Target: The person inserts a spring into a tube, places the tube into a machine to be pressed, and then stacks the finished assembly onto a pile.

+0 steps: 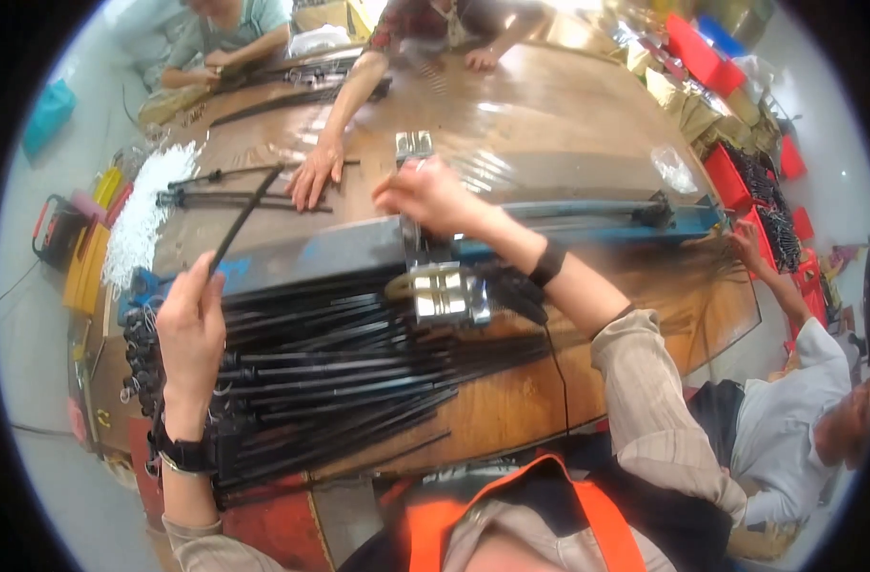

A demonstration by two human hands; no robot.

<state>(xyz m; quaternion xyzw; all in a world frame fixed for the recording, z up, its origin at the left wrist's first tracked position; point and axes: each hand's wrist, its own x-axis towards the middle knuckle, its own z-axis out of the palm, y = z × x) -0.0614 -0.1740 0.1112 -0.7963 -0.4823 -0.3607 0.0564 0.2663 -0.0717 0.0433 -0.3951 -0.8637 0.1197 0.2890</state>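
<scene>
My left hand [189, 329] is closed around a thin black rod [242, 221], which slants up and to the right from my fingers. Below it lies a broad pile of similar black rods [321, 367], their thicker jointed ends toward the left. My right hand [433, 197] reaches over a long grey-and-blue bar [330, 255], its fingers curled together just below a small shiny metal block [414, 145]. Whatever those fingers pinch is too small or hidden to name. Nearer me, below my right hand, a second shiny metal fixture [446, 296] stands by the bar.
Across the table [559, 114], a co-worker's hand [313, 176] rests on several black rods. Another person sits at the far left, and one more works at the right beside red bins [754, 229] of black parts. White strips [149, 210] are heaped left. A cable [559, 381] hangs nearby.
</scene>
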